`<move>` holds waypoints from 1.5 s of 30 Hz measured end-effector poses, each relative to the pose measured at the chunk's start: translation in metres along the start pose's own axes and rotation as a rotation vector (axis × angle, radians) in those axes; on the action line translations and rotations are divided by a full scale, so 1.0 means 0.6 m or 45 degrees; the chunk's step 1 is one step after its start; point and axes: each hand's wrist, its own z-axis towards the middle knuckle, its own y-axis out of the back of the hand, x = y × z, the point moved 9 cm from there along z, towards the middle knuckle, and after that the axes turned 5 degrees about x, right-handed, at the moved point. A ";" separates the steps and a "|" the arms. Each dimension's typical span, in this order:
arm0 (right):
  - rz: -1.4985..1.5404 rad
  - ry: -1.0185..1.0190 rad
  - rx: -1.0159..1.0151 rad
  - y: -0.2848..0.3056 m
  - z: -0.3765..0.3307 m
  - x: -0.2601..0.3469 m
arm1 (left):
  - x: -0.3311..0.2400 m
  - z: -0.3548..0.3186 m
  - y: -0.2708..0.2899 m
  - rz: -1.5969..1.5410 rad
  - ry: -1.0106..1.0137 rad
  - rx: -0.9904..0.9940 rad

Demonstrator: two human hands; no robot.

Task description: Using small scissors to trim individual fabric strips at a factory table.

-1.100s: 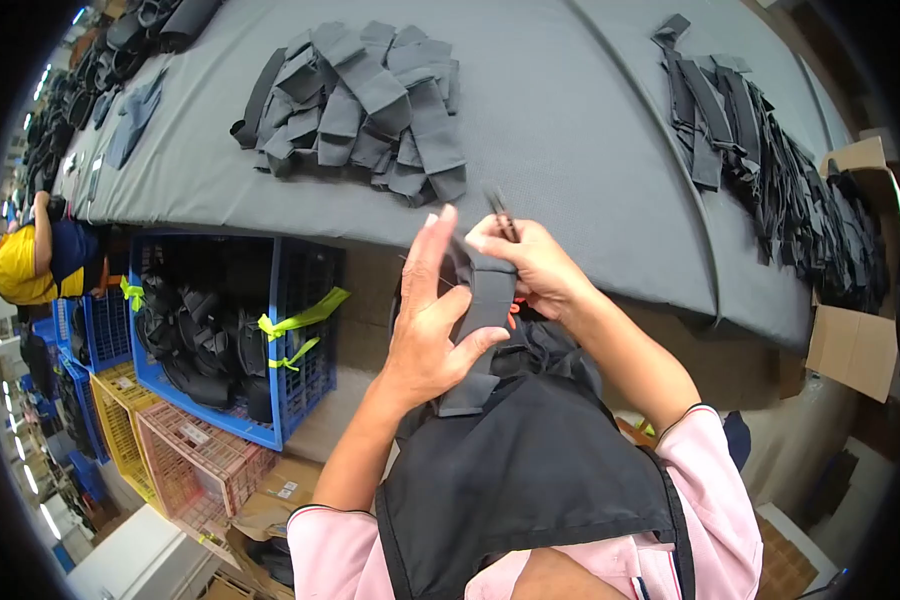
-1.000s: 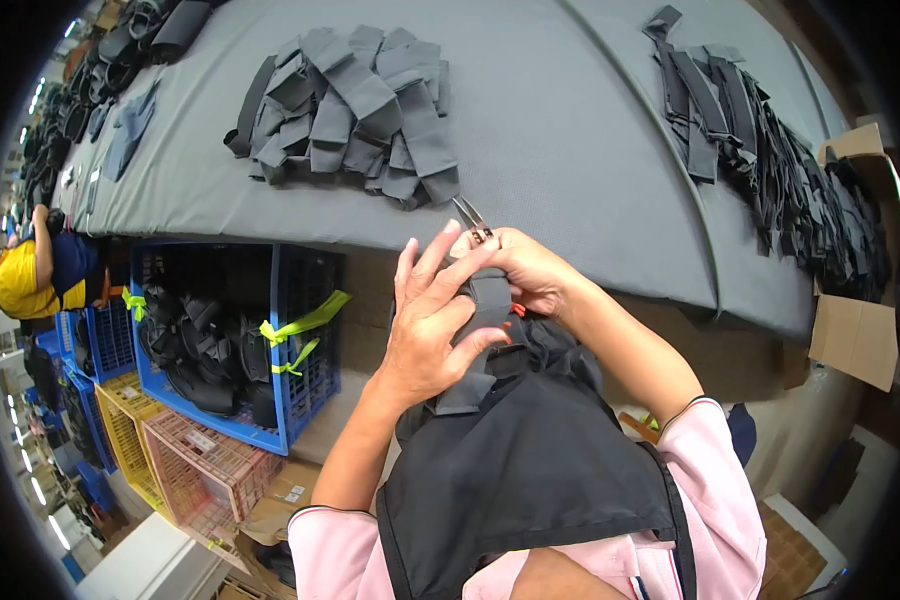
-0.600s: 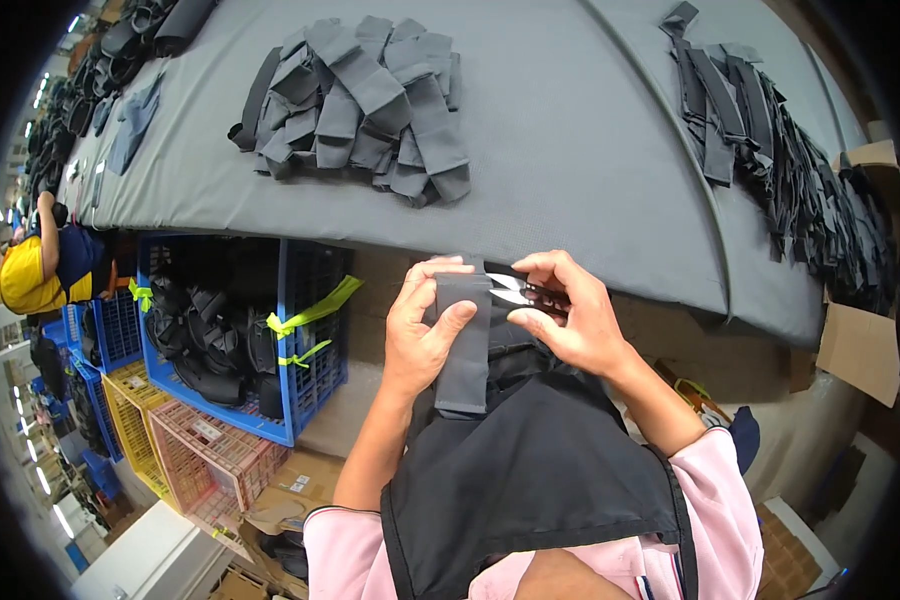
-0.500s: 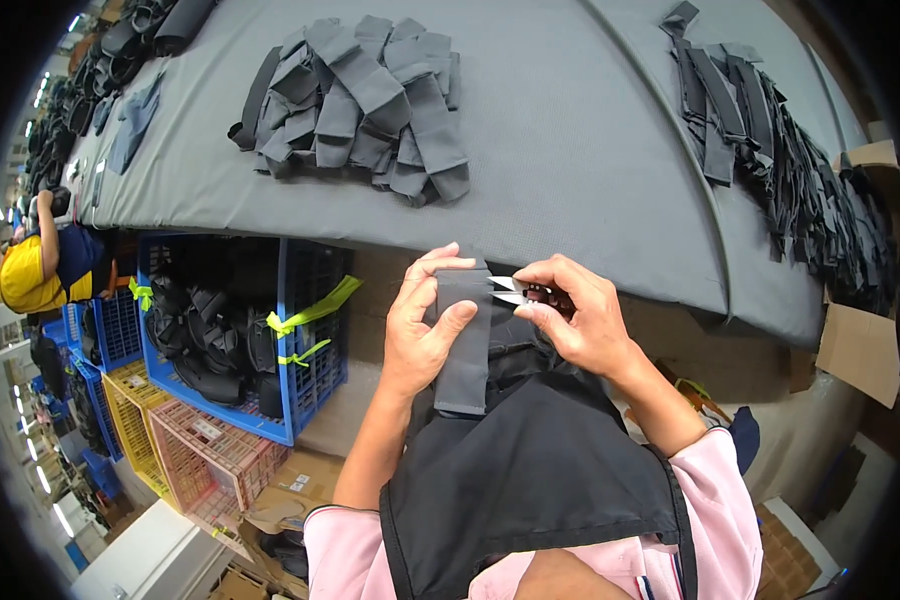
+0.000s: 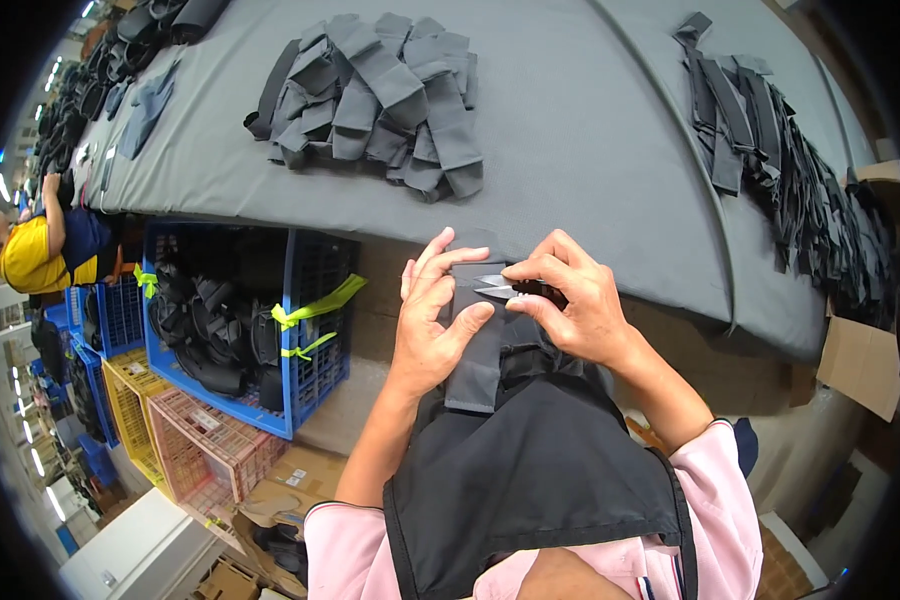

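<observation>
Grey fabric strip (image 5: 477,345): flat, matte, woven-looking, rectangular; held upright in front of the chest, just below the counter (image 5: 590,140) edge, lower end hanging onto a black apron (image 5: 530,480).

Thread snips (image 5: 505,288): small, silvery metal blades w/ dark handle, tips lying on the strip's top edge.

Left hand (image 5: 432,325): closed around the strip, thumb across its front, fingers wrapped behind, index raised. Right hand (image 5: 575,300): closed on the snips, fingers curled over the handle, thumb near the blades.

Counter: covered in smooth grey cloth, edge curves w/ the lens. On it, a heap of grey strips (image 5: 380,95), same shape, overlapping, well apart from the hands. At right, a row of darker straps (image 5: 790,180), long and narrow, stacked along the edge.

Packages: blue plastic crate (image 5: 300,330), lattice walls, tied w/ yellow-green tape (image 5: 315,305), full of black straps; under the counter at left. Pink crate (image 5: 205,455) beside it, lower. Brown cardboard box (image 5: 865,365) at far right; cardboard w/ white labels at bottom left. Person in yellow shirt (image 5: 30,255) at far left.
</observation>
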 end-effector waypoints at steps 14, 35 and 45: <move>0.048 0.012 -0.116 -0.004 -0.013 -0.010 | 0.009 -0.001 -0.007 0.005 0.092 0.045; 0.315 0.005 -0.032 -0.042 -0.033 0.015 | 0.116 -0.006 0.008 -1.004 0.562 -0.393; 1.132 -0.678 0.068 -0.103 -0.039 -0.081 | 0.041 -0.028 -0.008 -0.511 0.283 -0.080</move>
